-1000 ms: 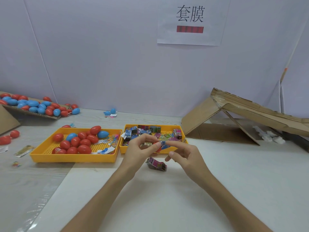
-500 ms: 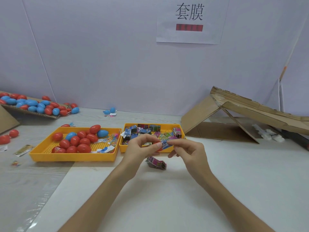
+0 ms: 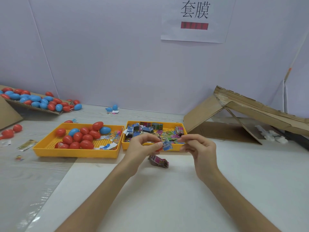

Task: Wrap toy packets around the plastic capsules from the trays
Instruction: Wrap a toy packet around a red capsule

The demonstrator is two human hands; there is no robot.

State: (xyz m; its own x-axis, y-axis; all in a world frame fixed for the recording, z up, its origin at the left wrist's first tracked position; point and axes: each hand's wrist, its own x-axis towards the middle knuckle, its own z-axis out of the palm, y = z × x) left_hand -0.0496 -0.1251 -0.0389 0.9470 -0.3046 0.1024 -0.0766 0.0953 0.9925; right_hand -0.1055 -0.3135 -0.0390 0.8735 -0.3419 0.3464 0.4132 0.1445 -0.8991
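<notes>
The wrapping step is judged in hand: a red capsule [image 3: 158, 149] with a blue packet [image 3: 167, 145] against it is pinched by the left hand [image 3: 142, 148], before the packet tray [image 3: 125, 146]. At the right hand [image 3: 199, 148] the grip is curled; whether anything is held cannot be told. Next, the packet must be drawn snugly round.

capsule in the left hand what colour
Red capsule, only partly visible; the head view shows it best.

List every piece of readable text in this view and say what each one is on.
"套膜": black print on the white paper sheet on the wall.
Red bar under it: blurred, unreadable.
Blue packet against the red capsule: a barcode shows, digits too small.
Packets in the right tray and the packet on the table: print too small to read.
</notes>
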